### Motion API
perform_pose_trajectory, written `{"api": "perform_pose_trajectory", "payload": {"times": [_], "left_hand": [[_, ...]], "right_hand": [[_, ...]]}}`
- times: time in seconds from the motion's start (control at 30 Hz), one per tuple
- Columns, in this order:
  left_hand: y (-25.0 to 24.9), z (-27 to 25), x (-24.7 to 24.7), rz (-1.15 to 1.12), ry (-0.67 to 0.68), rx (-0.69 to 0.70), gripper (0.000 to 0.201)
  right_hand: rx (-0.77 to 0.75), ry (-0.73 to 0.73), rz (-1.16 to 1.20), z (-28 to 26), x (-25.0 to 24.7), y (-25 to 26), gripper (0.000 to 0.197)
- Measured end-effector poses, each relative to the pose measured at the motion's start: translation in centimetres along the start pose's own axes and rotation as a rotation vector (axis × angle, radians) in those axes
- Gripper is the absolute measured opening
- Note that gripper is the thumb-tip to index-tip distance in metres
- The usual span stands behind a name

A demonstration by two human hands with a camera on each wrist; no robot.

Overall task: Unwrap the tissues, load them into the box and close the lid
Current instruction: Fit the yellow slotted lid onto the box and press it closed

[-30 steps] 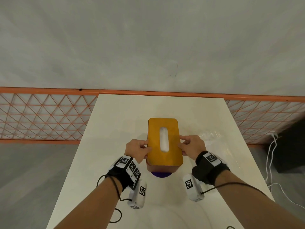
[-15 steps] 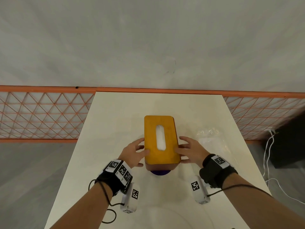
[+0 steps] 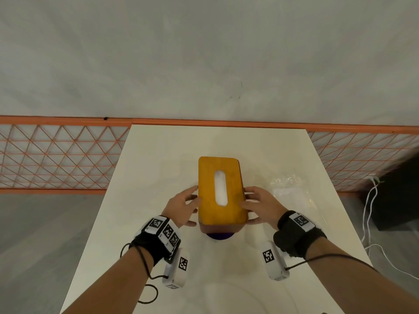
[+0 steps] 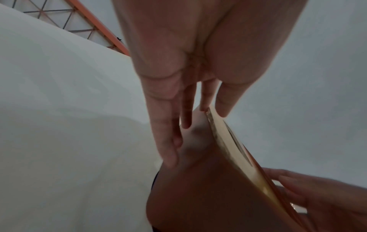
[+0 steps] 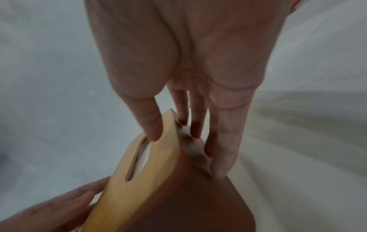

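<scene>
Head view, lidded box [image 3: 221, 214], tissues [image 3: 221, 189] inside

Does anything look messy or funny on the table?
A little. The crumpled clear wrapper lies loose right of the tissue box, and something dark purple peeks from under its near end. The lid looks flat.

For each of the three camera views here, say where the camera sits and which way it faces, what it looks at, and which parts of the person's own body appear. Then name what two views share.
Head: worn on the head, facing forward and down at the table; shows tissue box, both forearms, left hand, right hand.
Left wrist: looks along the left palm at fingers on the box's side; right hand's fingertips show beyond.
Right wrist: looks along the right palm; thumb rests on the lid.
Shared: both wrist views show the lid's slot.
</scene>
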State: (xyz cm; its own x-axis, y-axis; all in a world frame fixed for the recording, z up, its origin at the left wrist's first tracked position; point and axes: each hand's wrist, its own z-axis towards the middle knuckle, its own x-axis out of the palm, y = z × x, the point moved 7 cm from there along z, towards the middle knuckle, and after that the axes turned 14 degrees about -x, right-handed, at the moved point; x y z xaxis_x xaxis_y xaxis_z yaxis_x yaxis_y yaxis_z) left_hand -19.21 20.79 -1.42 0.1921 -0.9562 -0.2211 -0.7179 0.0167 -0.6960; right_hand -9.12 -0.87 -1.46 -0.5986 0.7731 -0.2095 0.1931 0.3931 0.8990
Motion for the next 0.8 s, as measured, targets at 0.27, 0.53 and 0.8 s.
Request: {"api": "perform_pose_trajectory", "payload": {"times": [0.27, 0.53, 0.8], "left_hand": [[-2.8, 0.0, -0.6, 0.067, -0.173, 0.087, 0.043], [-3.5, 0.3, -0.3, -0.01, -0.105, 0.079, 0.039], [-3.5, 0.3, -0.8, -0.136, -0.059, 0.075, 0.04]], "right_hand": [[-0.075, -0.035, -0.171, 1.3, -0.1, 2.1, 0.056], [-0.091, -0.032, -0.188, 1.6, -0.2, 2.5, 0.056], [-0.212, -0.075, -0.18, 1.5, -1.3, 4.0, 0.051]]}}
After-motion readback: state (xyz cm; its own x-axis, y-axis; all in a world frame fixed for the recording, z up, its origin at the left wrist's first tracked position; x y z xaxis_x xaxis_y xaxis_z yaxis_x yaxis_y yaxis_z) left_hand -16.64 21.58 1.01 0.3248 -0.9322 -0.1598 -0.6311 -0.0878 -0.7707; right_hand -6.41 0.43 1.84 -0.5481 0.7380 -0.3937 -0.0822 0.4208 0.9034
